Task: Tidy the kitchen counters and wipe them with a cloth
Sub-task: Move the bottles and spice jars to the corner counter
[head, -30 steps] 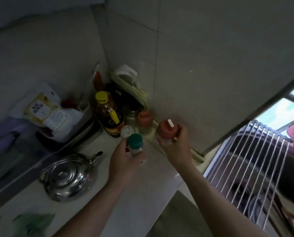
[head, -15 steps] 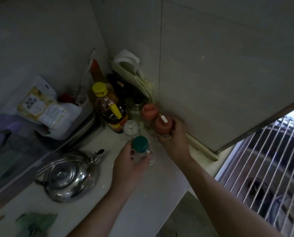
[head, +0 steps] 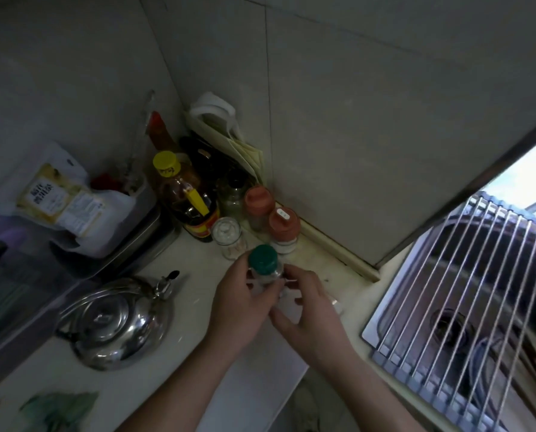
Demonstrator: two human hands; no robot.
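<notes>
Left hand [head: 238, 302] grip wraps green-capped jar [head: 263, 266]; right hand [head: 304, 307] grip pinches its lower side. Jar just in front of red-capped shaker [head: 283, 227], above surface [head: 198, 275]. Best: set upright beside shaker, avoid knocking clear-lidded jar [head: 227, 233].

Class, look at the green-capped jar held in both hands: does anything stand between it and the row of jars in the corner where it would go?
Nothing visible does. The green-capped jar sits just in front of the clear-lidded jar and the red-capped shaker, with only bare counter beside them.
</notes>
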